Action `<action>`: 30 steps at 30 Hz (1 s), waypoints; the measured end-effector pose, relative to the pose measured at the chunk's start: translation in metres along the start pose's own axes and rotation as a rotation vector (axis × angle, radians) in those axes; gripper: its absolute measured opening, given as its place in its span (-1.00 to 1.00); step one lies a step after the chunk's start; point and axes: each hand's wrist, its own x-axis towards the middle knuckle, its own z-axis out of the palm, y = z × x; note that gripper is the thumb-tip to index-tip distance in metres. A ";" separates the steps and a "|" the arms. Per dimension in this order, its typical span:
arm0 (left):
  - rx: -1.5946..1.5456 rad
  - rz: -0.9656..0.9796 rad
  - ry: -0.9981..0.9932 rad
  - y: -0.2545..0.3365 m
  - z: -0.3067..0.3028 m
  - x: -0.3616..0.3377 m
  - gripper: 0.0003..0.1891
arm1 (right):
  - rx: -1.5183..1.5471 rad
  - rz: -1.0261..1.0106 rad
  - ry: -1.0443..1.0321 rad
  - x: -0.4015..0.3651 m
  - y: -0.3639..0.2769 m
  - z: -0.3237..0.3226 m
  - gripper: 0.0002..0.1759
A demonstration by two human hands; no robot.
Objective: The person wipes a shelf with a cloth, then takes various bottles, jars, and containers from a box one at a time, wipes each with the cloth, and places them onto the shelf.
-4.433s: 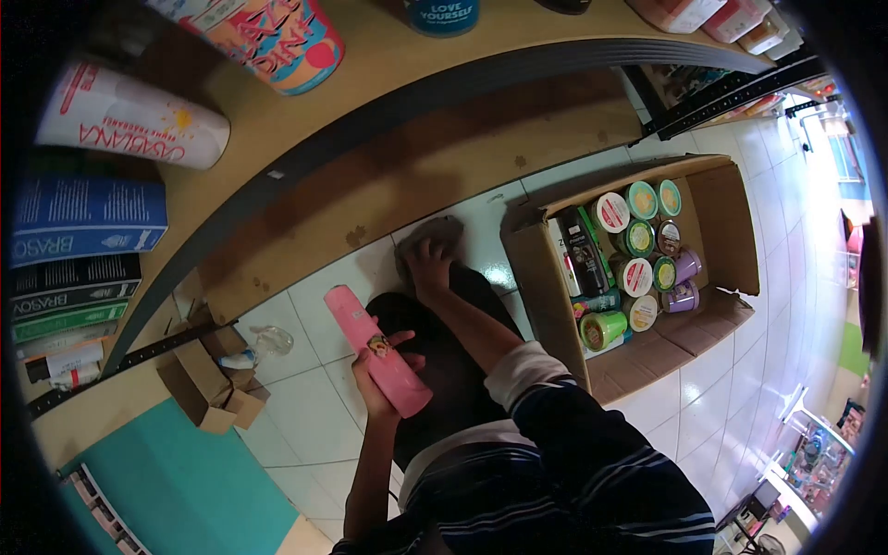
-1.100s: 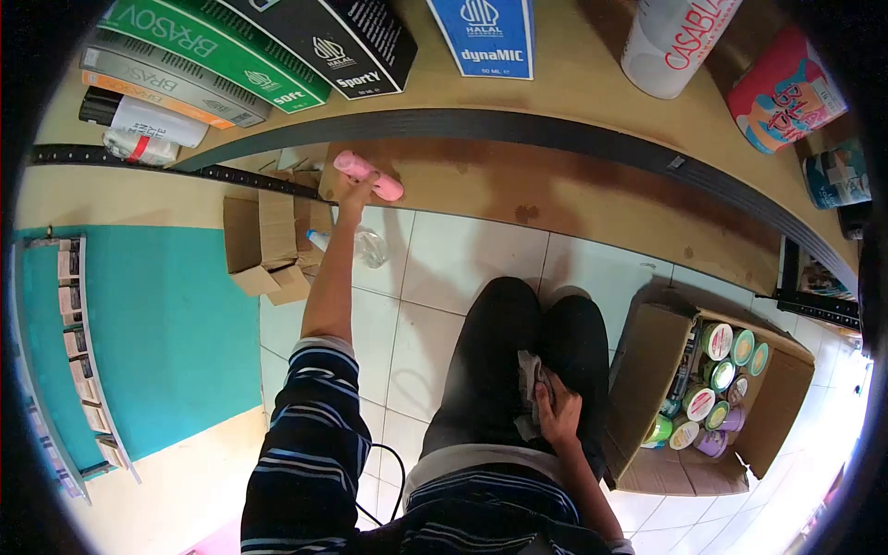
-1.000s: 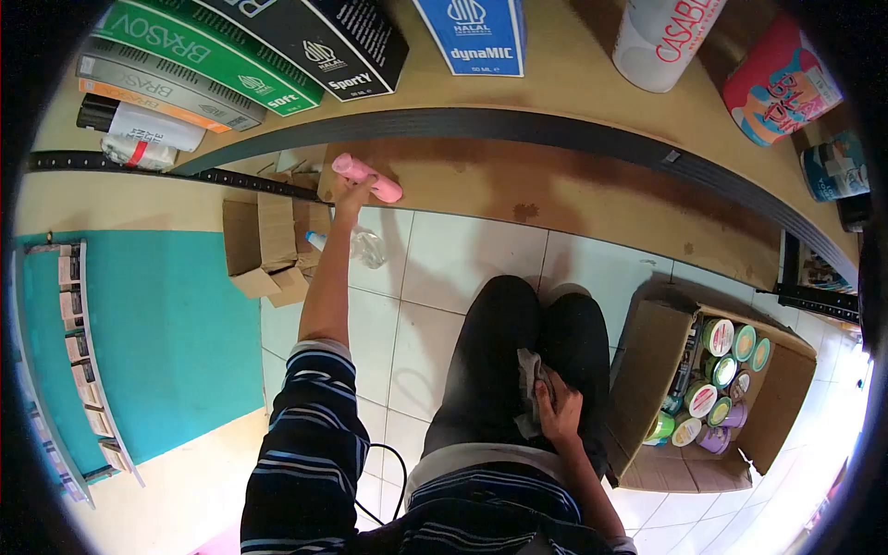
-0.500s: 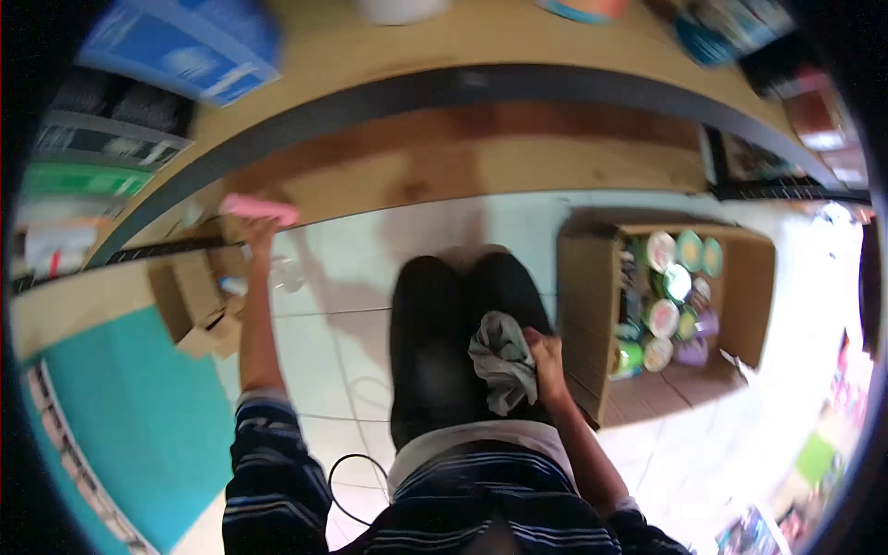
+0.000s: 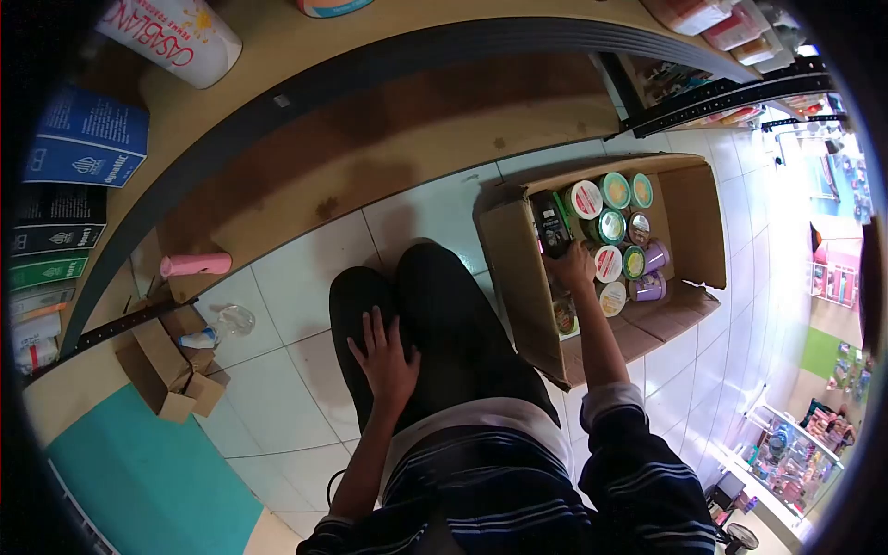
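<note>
The left hand lies open, fingers spread, on the left thigh. With the knees as centre, one large carton sits at three o'clock; the right hand reaches in at a black package, its print too small to read, and whether it grips cannot be told. Beside that hand, eight round lids face up, with two purple tubs. At nine o'clock, one pink bottle is on the lower shelf. Toward ten, a blue box reads "dynaMIC"; toward eleven, one white can shows "CASABLANC".
</note>
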 end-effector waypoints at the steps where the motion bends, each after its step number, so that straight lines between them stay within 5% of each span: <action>1: 0.007 0.003 0.005 0.000 0.000 0.000 -0.39 | 0.009 0.001 0.002 0.001 -0.002 -0.002 -0.34; 7: 0.002 -0.001 0.053 -0.002 0.007 0.000 -0.44 | 0.144 -0.012 -0.401 0.030 0.015 0.008 -0.15; 9: -0.048 -0.003 0.060 -0.006 0.008 0.000 -0.47 | 0.557 -0.203 -0.292 0.027 0.019 0.019 -0.18; 14: -0.419 -0.120 0.027 -0.006 -0.011 0.016 -0.50 | 1.046 -0.216 -0.450 -0.010 0.018 -0.021 -0.37; 20: -1.210 0.100 -0.141 0.043 -0.038 0.036 -0.45 | 0.498 -0.457 -0.100 -0.084 -0.016 -0.148 -0.41; 24: -1.731 0.097 -0.292 0.095 -0.065 0.014 -0.51 | 0.693 -0.722 -0.247 -0.132 -0.065 -0.177 -0.42; 25: -1.740 0.089 -0.255 0.098 -0.071 0.011 -0.51 | 0.674 -0.747 -0.300 -0.145 -0.080 -0.175 -0.44; 27: -1.650 0.130 0.154 0.094 -0.084 0.009 -0.52 | 0.644 -0.816 -0.375 -0.163 -0.104 -0.175 -0.46; 30: -1.788 0.054 0.155 0.054 -0.087 0.011 -0.50 | 0.820 -0.848 -0.504 -0.180 -0.128 -0.180 -0.50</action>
